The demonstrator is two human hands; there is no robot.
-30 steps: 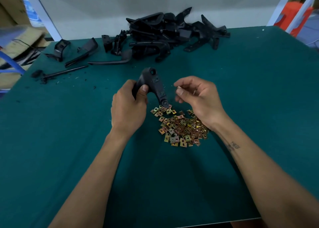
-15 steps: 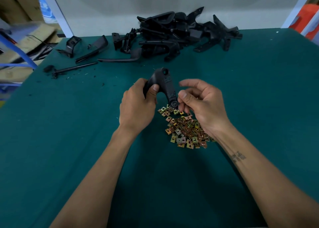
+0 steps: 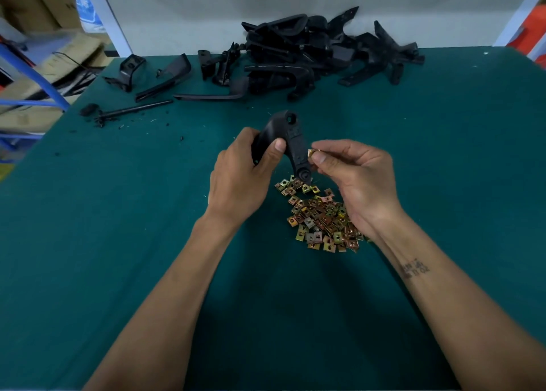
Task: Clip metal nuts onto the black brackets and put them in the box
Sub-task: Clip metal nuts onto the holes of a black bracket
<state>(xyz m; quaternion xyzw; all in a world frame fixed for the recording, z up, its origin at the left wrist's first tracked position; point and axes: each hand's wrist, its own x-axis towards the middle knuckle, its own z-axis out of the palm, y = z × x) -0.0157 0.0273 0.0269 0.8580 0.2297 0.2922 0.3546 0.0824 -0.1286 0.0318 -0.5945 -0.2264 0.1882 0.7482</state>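
Observation:
My left hand [image 3: 240,180] grips a curved black bracket [image 3: 292,142] by its thick end, holding it just above the green table. Its narrow lower end points down at a heap of several brass-coloured metal nuts [image 3: 320,217]. My right hand [image 3: 359,180] pinches one metal nut [image 3: 311,153] between thumb and forefinger, right against the bracket's right edge. No box is in view.
A pile of several black brackets [image 3: 310,53] lies along the table's far edge against a white wall. Loose black parts [image 3: 165,77] and a thin rod [image 3: 133,111] lie at the far left. Cardboard boxes and a blue frame [image 3: 32,74] stand beyond the left edge.
My right hand lifted from the nut heap with one nut and brought it up beside the bracket. The left hand kept its hold on the bracket.

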